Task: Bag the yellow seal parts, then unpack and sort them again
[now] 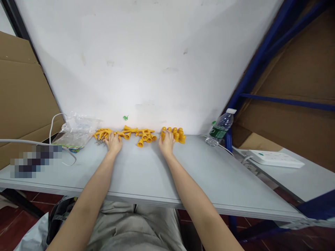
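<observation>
My left hand (114, 142) rests at the right end of a heap of yellow branched plastic pieces (103, 132), its fingers spread apart and touching them. Small silvery bits, like screws (99, 141), lie just beside that hand. Between my hands is a loose group of yellow cone-shaped plastic pieces (140, 143), some on their sides. My right hand (166, 142) has its fingers bent around a yellow cup-shaped piece (162, 134) at the left end of a cluster. More yellow cup-shaped pieces (181, 138) stand upright in rows to its right.
A clear plastic bag (78, 129) and white cable (51, 127) lie at the left, near a blurred-out patch. A water bottle (222, 124) leans at the right by a blue post. A white power strip (274, 158) sits beyond. The white panel (157, 69) closes the table's back.
</observation>
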Motion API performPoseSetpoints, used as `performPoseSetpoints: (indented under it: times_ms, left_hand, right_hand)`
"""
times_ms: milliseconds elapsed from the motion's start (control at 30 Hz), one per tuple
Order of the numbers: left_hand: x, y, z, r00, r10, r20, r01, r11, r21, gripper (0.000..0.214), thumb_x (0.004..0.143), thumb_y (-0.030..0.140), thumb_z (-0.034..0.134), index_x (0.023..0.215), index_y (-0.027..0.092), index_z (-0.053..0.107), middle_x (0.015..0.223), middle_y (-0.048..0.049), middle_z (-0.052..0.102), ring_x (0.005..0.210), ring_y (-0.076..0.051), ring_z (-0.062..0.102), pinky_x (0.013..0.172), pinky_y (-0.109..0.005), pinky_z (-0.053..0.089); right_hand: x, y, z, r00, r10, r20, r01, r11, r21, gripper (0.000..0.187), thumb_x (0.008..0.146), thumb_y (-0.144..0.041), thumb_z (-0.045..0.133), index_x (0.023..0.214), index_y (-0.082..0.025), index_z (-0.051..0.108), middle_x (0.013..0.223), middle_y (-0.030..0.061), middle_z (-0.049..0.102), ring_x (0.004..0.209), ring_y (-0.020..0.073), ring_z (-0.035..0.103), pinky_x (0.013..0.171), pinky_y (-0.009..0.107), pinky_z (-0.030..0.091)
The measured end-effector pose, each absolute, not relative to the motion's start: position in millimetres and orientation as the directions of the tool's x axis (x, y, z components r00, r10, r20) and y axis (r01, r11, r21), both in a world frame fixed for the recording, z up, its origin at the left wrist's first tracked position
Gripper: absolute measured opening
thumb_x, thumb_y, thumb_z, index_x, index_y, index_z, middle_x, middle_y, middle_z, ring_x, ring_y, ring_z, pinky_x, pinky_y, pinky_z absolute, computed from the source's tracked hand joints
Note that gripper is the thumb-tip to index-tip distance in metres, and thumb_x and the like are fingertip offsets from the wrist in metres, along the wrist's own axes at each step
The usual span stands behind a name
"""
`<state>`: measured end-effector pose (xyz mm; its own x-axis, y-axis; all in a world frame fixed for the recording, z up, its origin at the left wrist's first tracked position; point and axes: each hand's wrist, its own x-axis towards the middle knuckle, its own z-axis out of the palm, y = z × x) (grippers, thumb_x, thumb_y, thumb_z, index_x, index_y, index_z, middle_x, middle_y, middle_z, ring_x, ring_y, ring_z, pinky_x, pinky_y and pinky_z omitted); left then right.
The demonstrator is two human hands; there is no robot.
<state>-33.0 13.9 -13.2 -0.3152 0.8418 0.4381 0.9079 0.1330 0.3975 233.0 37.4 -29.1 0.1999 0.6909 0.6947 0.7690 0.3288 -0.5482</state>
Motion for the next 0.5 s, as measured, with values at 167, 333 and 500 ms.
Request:
performPoseSetpoints:
  times_ms: [167, 333, 500]
  left_hand:
    - [-27, 10, -1, -0.211, 0.870, 0.445, 0.919, 0.021, 0.393, 0.037, 0.089, 0.016, 0.042, 0.114, 0.023, 0.068, 0.127, -0.0085, 0.065, 0.120, -0.027, 0.057, 0.110, -0.048, 0.032]
    - [-18, 18, 10, -0.106, 0.911, 0.398, 0.925, -0.057, 0.376, 0.038, 0.092, 0.020, 0.039, 0.117, 0.021, 0.068, 0.111, -0.0070, 0.072, 0.105, -0.023, 0.065, 0.094, -0.034, 0.046]
    - [-3, 42, 19, 0.009, 0.932, 0.362, 0.946, -0.125, 0.298, 0.036, 0.092, 0.021, 0.041, 0.116, 0.022, 0.067, 0.117, -0.0068, 0.070, 0.111, -0.024, 0.063, 0.096, -0.035, 0.046]
  right_hand:
    - [226, 35, -27, 0.062, 0.701, 0.711, 0.745, 0.442, -0.500, 0.033, 0.085, -0.022, 0.043, 0.113, -0.016, 0.058, 0.119, 0.0154, 0.062, 0.111, 0.0287, 0.055, 0.094, 0.046, 0.041]
    - [224, 37, -30, -0.087, 0.724, 0.685, 0.661, 0.556, -0.504, 0.026, 0.086, -0.021, 0.041, 0.097, -0.016, 0.064, 0.095, 0.0118, 0.069, 0.085, 0.0238, 0.063, 0.084, 0.042, 0.048]
    - [222, 38, -34, -0.119, 0.749, 0.652, 0.622, 0.568, -0.539, 0.024, 0.083, -0.018, 0.043, 0.090, -0.019, 0.066, 0.088, 0.0077, 0.071, 0.076, 0.0211, 0.063, 0.075, 0.037, 0.052]
